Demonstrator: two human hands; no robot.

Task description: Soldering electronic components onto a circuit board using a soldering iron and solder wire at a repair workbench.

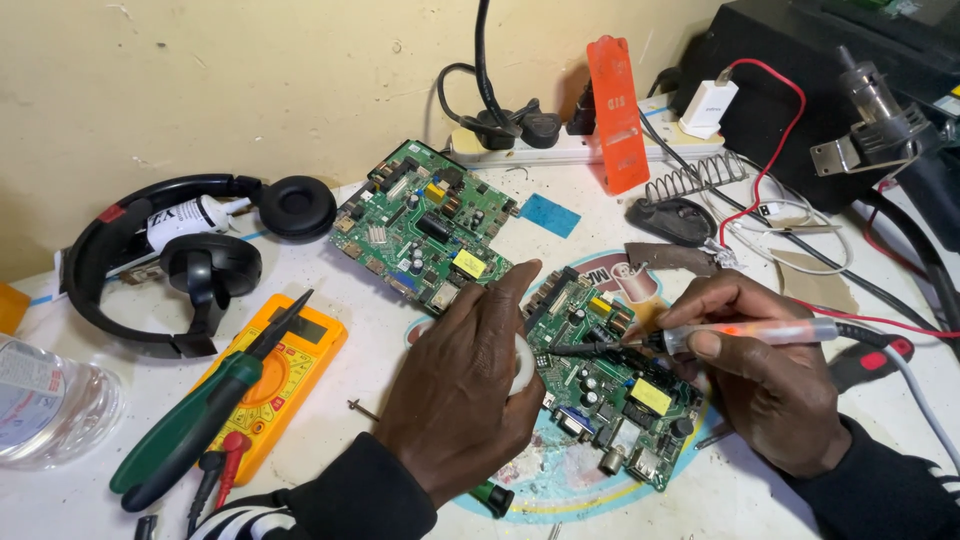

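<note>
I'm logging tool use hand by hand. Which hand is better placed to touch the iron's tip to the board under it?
Right. The right hand grips the soldering iron, its tip over the circuit board. The left hand rests on the board's edge.

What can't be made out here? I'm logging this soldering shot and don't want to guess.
All in the head view:
- White object under the left hand: mostly covered by the palm.
- Near circuit board: its left edge is hidden by that hand.
- Soldering iron tip: too fine to tell if it touches the board.
- Plastic bottle: cut off by the left frame edge.
- Hot-air tool: cropped at the right edge.
</note>
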